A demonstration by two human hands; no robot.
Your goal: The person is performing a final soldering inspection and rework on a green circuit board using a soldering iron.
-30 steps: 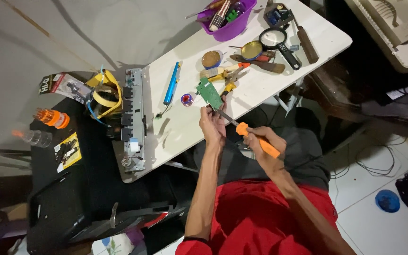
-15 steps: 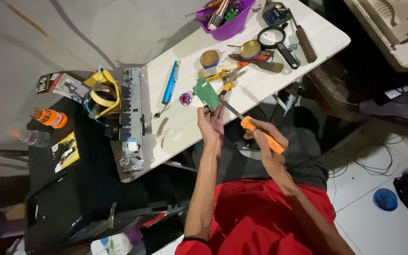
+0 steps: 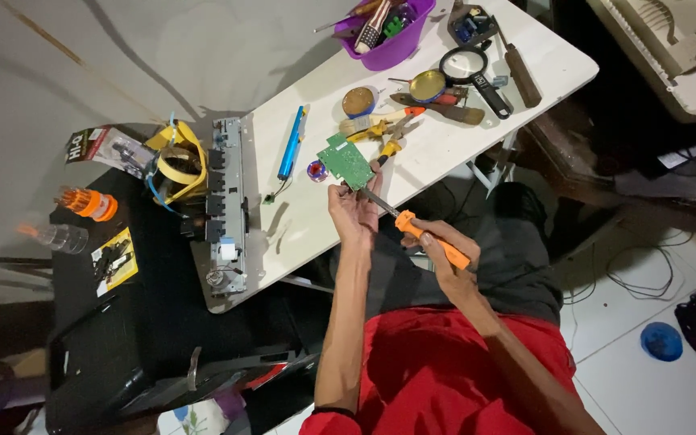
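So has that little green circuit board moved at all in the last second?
Barely. The green circuit board, held in the left hand, stays near the table's near edge, beside the yellow pliers.

Left hand (image 3: 354, 211): grips a small green circuit board (image 3: 345, 163) at its lower edge, over the near edge of the white desk (image 3: 316, 217). Right hand (image 3: 443, 251): closed round an orange-handled soldering iron (image 3: 428, 238), metal tip touching the board. On the desk: blue pen-shaped tool (image 3: 291, 143), round tin (image 3: 358, 102), magnifying glass (image 3: 470, 71), purple tub (image 3: 392, 34) of tools, grey metal printer assembly (image 3: 227, 211) along the left edge.
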